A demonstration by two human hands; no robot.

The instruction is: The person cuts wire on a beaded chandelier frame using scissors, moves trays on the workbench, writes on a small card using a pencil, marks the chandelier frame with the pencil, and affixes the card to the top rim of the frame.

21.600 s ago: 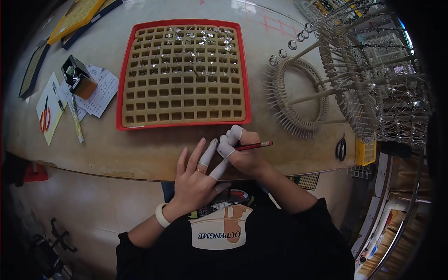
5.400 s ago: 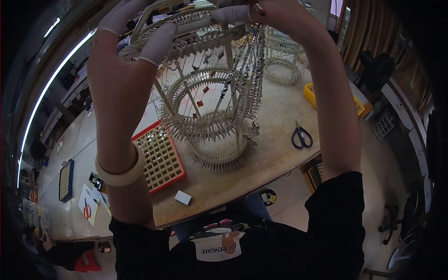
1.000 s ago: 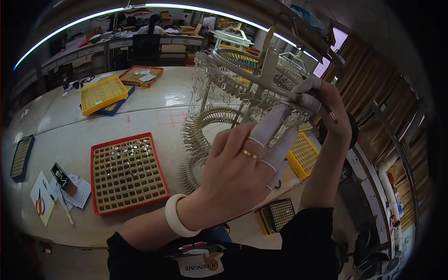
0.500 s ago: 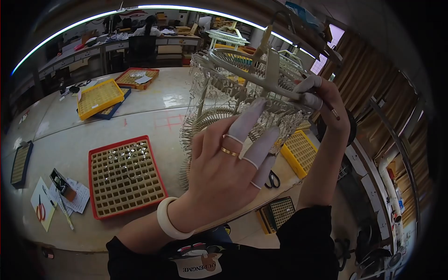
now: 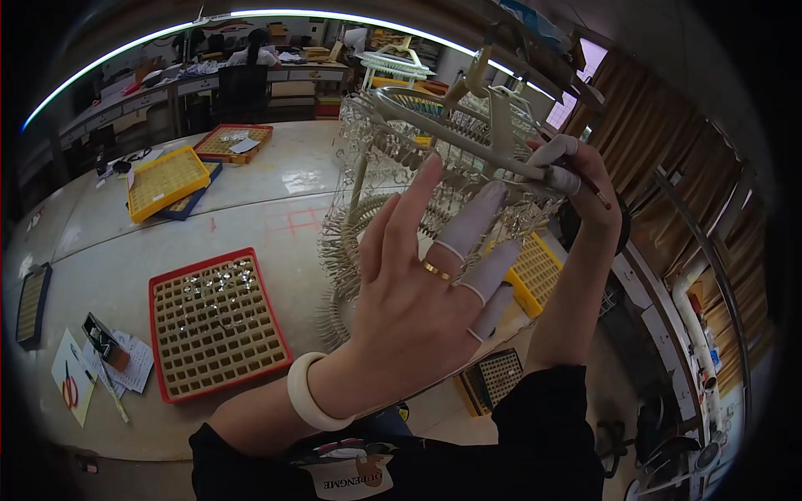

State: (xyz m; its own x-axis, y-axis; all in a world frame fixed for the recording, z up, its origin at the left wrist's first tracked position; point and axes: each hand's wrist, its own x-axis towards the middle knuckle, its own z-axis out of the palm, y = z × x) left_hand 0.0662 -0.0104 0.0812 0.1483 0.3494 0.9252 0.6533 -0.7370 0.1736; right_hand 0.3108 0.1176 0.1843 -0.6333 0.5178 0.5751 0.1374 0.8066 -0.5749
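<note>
A round wire rack (image 5: 434,125) with rings of small hooks stands before me, hung with many clear, glittering pieces. My left hand (image 5: 422,292) is in front of it, back towards me, wearing a gold ring, a cream bangle and pale finger cots on several fingers. Its fingers are stretched and spread, the covered ones near the hanging pieces (image 5: 522,221); whether they touch any is unclear. At the rack's right rim, my right hand (image 5: 576,171), also in finger cots, is closed on a thin rod-like tool (image 5: 600,199). Its fingertips are against the rim; the tool's far end is hidden.
Left of the rack lies a red-rimmed compartment tray (image 5: 219,326) with clear pieces in some cells. Yellow trays (image 5: 171,179) (image 5: 539,271), red-handled scissors (image 5: 70,388), papers and a small dark box (image 5: 104,338) surround it. A person (image 5: 255,54) sits at a far bench.
My left hand has shifted slightly right and down, and its uncovered fingers have straightened from a curl. My right hand stays at the rim. The whole view has shifted slightly.
</note>
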